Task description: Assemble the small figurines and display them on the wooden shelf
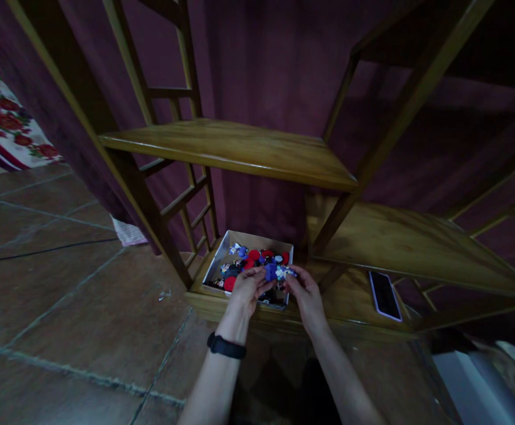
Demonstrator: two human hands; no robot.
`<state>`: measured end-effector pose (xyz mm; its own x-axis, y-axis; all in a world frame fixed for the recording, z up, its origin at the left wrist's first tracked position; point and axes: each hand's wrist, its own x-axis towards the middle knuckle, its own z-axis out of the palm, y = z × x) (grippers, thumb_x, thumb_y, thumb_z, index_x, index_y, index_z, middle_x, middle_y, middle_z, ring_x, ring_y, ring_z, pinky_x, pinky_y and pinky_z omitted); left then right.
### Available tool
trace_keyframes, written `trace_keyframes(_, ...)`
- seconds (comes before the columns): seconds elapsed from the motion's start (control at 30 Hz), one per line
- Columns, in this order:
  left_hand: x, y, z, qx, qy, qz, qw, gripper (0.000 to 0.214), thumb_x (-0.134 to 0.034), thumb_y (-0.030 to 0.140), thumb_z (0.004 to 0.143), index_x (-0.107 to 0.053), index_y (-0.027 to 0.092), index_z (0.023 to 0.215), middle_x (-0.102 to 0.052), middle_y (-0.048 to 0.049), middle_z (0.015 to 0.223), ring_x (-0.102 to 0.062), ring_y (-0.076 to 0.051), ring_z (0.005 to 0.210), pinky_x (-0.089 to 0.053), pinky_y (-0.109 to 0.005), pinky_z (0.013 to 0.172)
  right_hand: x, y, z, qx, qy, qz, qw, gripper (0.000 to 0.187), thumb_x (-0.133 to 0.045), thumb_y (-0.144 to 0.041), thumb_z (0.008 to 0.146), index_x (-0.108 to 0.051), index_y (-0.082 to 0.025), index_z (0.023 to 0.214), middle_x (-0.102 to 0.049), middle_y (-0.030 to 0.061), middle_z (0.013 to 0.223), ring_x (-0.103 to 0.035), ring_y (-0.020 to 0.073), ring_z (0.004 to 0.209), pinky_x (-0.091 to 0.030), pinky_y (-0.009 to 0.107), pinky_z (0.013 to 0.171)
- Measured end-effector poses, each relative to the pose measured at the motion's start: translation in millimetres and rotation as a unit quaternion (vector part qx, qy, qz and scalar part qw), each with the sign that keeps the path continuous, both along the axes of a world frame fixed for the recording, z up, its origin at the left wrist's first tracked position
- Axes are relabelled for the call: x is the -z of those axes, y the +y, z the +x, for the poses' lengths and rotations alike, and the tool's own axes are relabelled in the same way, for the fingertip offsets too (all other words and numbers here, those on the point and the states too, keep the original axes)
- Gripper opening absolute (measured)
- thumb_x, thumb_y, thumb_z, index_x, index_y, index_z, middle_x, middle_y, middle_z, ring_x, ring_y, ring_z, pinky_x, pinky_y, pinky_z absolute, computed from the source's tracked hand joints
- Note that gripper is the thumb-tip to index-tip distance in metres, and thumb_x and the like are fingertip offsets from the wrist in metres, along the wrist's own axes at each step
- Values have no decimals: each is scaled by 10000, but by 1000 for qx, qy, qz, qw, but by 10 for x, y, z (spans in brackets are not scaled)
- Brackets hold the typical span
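Note:
My left hand (247, 287) and my right hand (302, 289) are both closed on a small blue-and-white trinket (279, 272), which looks like a little figure. The left fingers grip its blue end, the right fingers its pale end. It is held just above a shallow white cardboard box (217, 260). Inside the box lie several similar small pieces, among them a red piece (230, 284) and a blue-and-white piece (238, 249). Their exact kind is too small to make out. My hands hide the box's front part.
The box stands on the bottom board of a wooden shelf unit (231, 147). A phone (385, 295) in a light purple case lies to the right on that board. Behind hangs a purple curtain (266, 71). A black cable (45, 250) crosses the tiled floor at left.

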<state>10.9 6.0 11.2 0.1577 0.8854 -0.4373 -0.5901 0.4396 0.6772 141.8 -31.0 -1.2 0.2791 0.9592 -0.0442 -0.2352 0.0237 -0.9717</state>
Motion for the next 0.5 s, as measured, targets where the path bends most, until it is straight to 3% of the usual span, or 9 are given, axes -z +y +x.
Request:
trace_keyframes(0.2,31,-5,125,-7,-7,23,1000,101,-712,117,656,-614,95,663,-668,-59,655,-637,-149,633,-563,-362,719,17,9,55,14,-140,20,990,326,-602,-386,724,-606,-211,999,-651,10,836,-569,133,651,-476,250,586)
trace_keyframes(0.5,47,-16,125,10,4,40,999,208,-787,152,562,-657,88,711,-688,-84,741,-652,-174,702,-554,-350,745,90,63,100,19,-170,16,985,318,-589,-368,725,-592,-211,1001,-653,14,838,-575,148,685,-469,250,604)
